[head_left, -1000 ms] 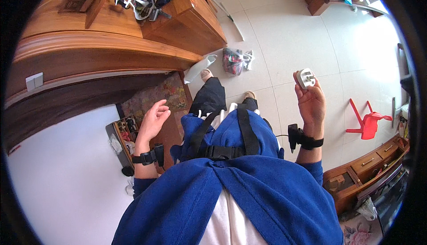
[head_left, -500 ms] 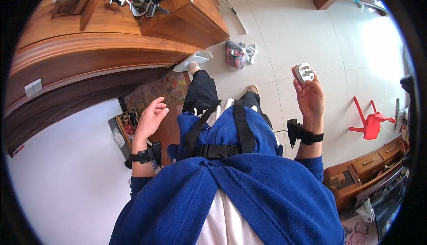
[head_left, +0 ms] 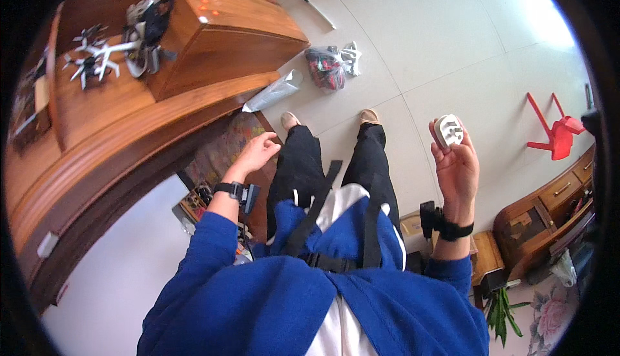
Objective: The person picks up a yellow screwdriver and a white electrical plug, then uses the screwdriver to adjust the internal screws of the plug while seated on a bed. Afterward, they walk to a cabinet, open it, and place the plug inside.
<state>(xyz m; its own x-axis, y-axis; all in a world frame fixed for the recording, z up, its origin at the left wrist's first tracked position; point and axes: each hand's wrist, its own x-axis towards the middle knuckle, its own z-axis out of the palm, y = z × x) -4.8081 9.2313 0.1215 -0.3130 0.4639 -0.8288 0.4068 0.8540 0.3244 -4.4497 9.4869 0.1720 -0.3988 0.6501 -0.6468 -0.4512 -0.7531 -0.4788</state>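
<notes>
My right hand (head_left: 459, 174) is raised over the pale floor at the right, its fingers and thumb closed around a white plug adapter (head_left: 447, 130). The adapter's prongs point up toward me, and its underside is hidden in the fingers. To the left, my left hand (head_left: 256, 154) hangs in the air beside my leg. Nothing is in it; its fingers are slightly bent and apart. Both wrists carry black straps with small devices.
A wooden cabinet (head_left: 232, 52) bearing a white drone (head_left: 103, 55) stands at the left. Ahead on the floor lie a clear plastic bag (head_left: 327, 68) of red and dark things and a silvery packet (head_left: 274, 92). A red stool (head_left: 560, 137) and wooden drawers (head_left: 558, 188) are at the right.
My view has turned and I have moved, so the cabinet, bag and stool sit differently. My left hand has come nearer my legs. The adapter stays in my right hand.
</notes>
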